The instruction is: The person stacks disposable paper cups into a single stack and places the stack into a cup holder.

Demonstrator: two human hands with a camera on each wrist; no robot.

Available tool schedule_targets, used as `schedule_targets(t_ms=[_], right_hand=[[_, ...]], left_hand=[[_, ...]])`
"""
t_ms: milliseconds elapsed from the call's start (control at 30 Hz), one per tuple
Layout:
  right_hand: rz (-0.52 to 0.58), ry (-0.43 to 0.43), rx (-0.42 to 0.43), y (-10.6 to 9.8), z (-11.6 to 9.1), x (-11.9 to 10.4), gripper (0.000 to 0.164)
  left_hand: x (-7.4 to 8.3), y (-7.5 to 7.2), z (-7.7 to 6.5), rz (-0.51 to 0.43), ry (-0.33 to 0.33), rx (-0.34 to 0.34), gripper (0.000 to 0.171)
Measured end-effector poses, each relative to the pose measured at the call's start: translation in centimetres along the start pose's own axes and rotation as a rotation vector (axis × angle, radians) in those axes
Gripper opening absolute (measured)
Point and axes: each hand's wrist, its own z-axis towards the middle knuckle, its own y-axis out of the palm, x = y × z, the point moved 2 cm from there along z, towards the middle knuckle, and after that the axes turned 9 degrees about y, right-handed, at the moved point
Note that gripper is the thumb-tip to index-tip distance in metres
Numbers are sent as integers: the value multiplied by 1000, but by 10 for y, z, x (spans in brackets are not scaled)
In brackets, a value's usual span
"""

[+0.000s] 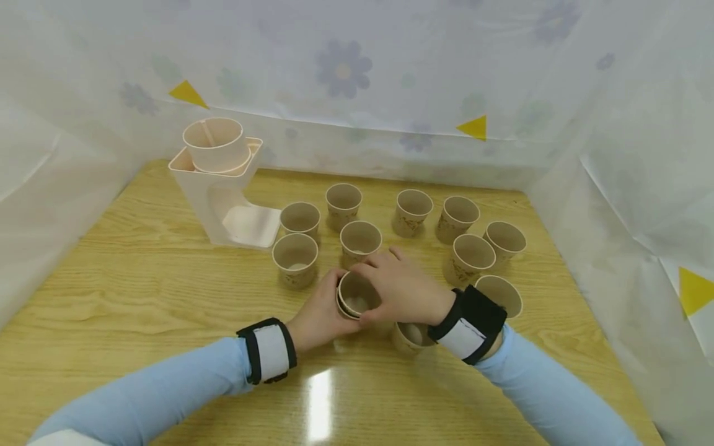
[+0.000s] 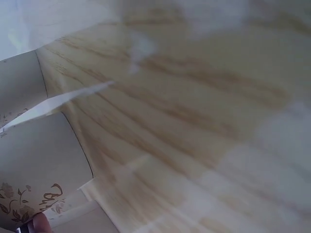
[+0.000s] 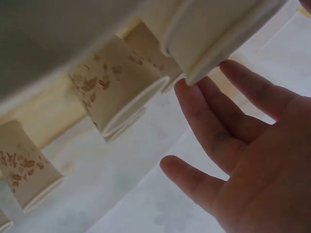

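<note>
Two nested paper cups are near the middle of the table, the inner paper cup (image 1: 359,297) sitting slightly above the rim of the outer one. My left hand (image 1: 320,319) grips the outer cup from its left side. With thumb and fingers across the rim, my right hand (image 1: 409,288) holds the inner cup. In the right wrist view, fingertips of the right hand (image 3: 257,131) touch the cup rim (image 3: 209,63), while the little finger stays off it. A printed paper cup (image 2: 36,165) shows in the left wrist view; most of the left hand is hidden there.
Several single paper cups stand upright around the hands, including one (image 1: 295,260) to the left, one (image 1: 361,240) behind, and one (image 1: 409,339) under the right wrist. A pale plastic stand with a round top (image 1: 217,167) is at the back left. White sheeting (image 1: 346,142) encloses the wooden table (image 1: 139,279).
</note>
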Motion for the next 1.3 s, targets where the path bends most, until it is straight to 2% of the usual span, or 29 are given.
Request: schedule_targets(t_ms=[267,467,733,867,1000,1133,1233,1300], right_hand=[[24,2,18,13,1,3,74],[44,4,3,11,-2,10,81],[-129,13,-94,-2,-35,32,81],[-156,29,-149,1,-46,34,78],[-153,43,-182,5,-48,34,73],[-108,52,-195,6,-46,34,59],[-69,68,-200,0,-46,36,52],[-64,93,-187,-10,-46,38,52]], left_hand=[[0,0,-1,-8,-37,-10,78],[0,1,-1,-15,-36,6,77],[2,2,0,-41,-47,18,75],[3,2,-1,-48,-53,24,76],[4,1,-1,-47,-51,27,76],[4,1,-1,-44,-50,26,76],[5,1,-1,-50,-51,26,76],[4,1,-1,-49,-49,28,76]])
